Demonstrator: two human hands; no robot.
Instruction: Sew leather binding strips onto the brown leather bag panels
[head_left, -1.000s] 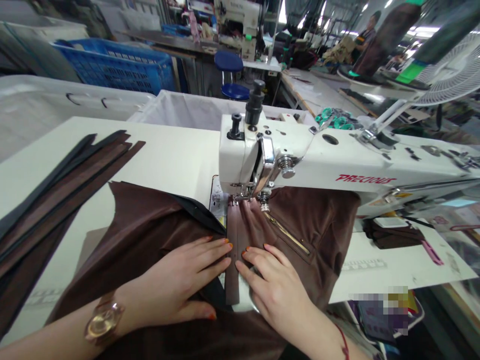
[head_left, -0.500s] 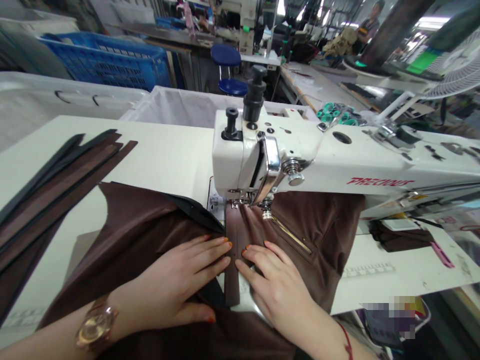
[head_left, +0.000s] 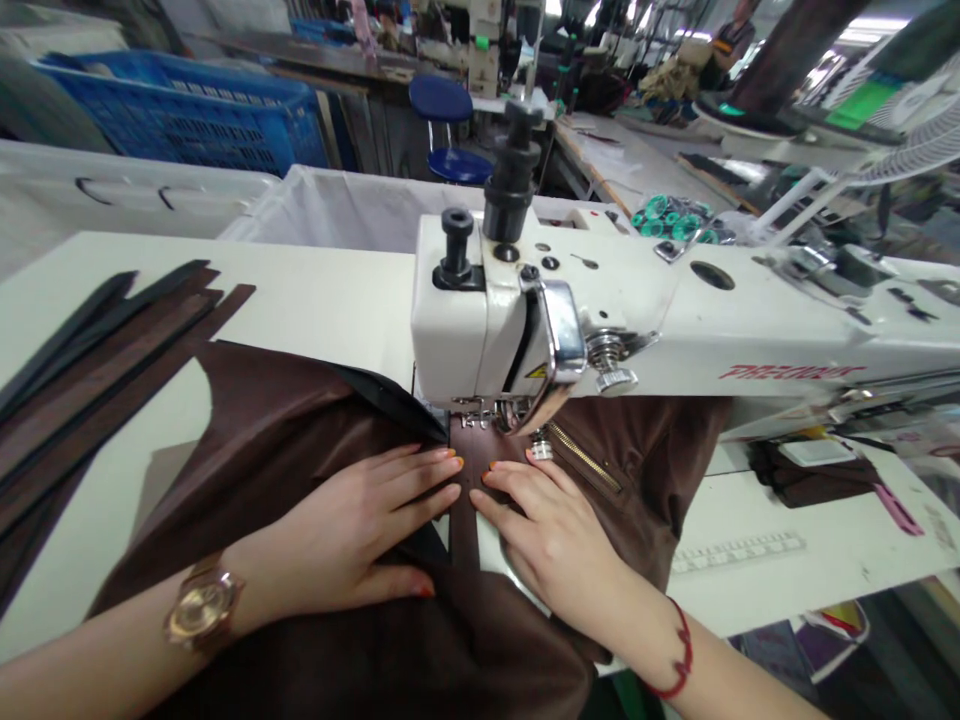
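Note:
My left hand [head_left: 352, 525] lies flat with fingers stretched on brown leather-like fabric [head_left: 262, 430], its fingertips at the left edge of a narrow brown strip [head_left: 465, 530]. On the strip's other side my right hand [head_left: 551, 530] rests with fingers spread, pressing the fabric. Neither hand grips anything. The strip runs up under the presser foot [head_left: 474, 418] of a white sewing machine [head_left: 645, 330]. A gold zipper [head_left: 589, 455] is set in the fabric to the right. Black lining [head_left: 390, 398] shows along the left piece's edge. The needle's tip cannot be made out.
Brown and black strips [head_left: 112, 370] lie on the white table [head_left: 315, 290] at left. Right of the machine are a stack of dark brown pieces [head_left: 817, 480], a pink tool [head_left: 900, 510] and a ruler marking [head_left: 739, 552]. Behind stand a blue basket [head_left: 187, 115] and blue stool [head_left: 457, 165].
Both hands and the fabric have moved away from me, and the strip has gone further under the presser foot. The zipper's upper end is now behind the machine head. The camera view has shifted slightly.

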